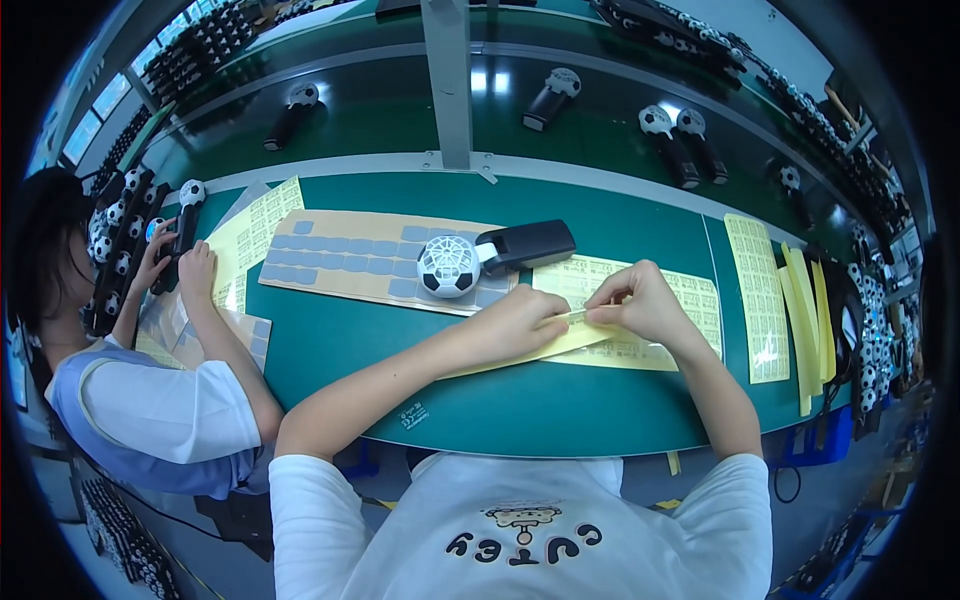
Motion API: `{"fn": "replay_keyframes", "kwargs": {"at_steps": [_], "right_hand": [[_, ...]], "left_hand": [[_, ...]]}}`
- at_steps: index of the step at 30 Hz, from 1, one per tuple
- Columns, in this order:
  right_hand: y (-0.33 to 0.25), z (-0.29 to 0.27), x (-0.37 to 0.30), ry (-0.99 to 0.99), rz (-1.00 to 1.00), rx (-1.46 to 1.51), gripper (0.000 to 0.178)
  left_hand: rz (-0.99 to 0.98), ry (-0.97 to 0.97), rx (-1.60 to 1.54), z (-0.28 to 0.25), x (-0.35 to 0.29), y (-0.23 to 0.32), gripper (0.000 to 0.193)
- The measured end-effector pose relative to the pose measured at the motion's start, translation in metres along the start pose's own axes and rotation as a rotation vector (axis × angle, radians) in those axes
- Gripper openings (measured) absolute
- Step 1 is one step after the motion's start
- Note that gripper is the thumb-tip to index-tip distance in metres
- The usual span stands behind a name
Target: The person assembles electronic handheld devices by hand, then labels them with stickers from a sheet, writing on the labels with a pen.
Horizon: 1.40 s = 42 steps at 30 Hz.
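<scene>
My left hand (pixel 522 322) is closed on a yellow label sheet (pixel 553 347), which is bent up and slants over the green table. At the same sheet's upper edge, my right hand (pixel 645 303) pinches with thumb and fingers; whether a single label is between them is too small to tell. Beneath both hands lies another yellow printed label sheet (pixel 697 296). Just beyond my left hand rests a device with a black-and-white soccer-ball head (pixel 449 266) and a black handle (pixel 530 244). Its ball end lies on a brown backing sheet (pixel 290 284) with rows of grey-blue stickers.
A co-worker (pixel 150 390) at the left handles a similar device (pixel 188 215) beside more sheets. Yellow sheets (pixel 757 300) and strips (pixel 800 320) lie at the right. Behind a metal post (pixel 447 90), several ball-headed devices (pixel 552 98) lie on a dark green surface.
</scene>
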State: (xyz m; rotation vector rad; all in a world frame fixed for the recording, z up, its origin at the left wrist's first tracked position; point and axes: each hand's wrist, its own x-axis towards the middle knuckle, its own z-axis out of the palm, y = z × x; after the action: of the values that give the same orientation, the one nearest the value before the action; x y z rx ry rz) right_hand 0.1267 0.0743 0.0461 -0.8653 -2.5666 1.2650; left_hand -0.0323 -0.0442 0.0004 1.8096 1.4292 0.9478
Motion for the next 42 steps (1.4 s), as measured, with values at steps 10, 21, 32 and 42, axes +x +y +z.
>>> {"fn": "replay_keyframes", "kwargs": {"at_steps": [10, 21, 32, 42], "right_hand": [[0.011, 0.007, 0.001, 0.045, -0.332, 0.052, 0.009], [0.017, -0.017, 0.015, -0.099, -0.372, 0.252, 0.010], [0.001, -0.013, 0.044, -0.075, -0.283, 0.032, 0.035], [-0.022, 0.016, 0.095, -0.322, -0.590, -0.214, 0.076]], "left_hand": [[-0.056, 0.035, -0.148, 0.003, -0.005, -0.009, 0.019], [-0.159, -0.071, -0.090, -0.005, 0.000, -0.010, 0.020], [-0.110, -0.047, -0.107, -0.007, -0.001, -0.015, 0.020], [-0.270, -0.084, -0.302, -0.003, -0.010, -0.010, 0.018]]}}
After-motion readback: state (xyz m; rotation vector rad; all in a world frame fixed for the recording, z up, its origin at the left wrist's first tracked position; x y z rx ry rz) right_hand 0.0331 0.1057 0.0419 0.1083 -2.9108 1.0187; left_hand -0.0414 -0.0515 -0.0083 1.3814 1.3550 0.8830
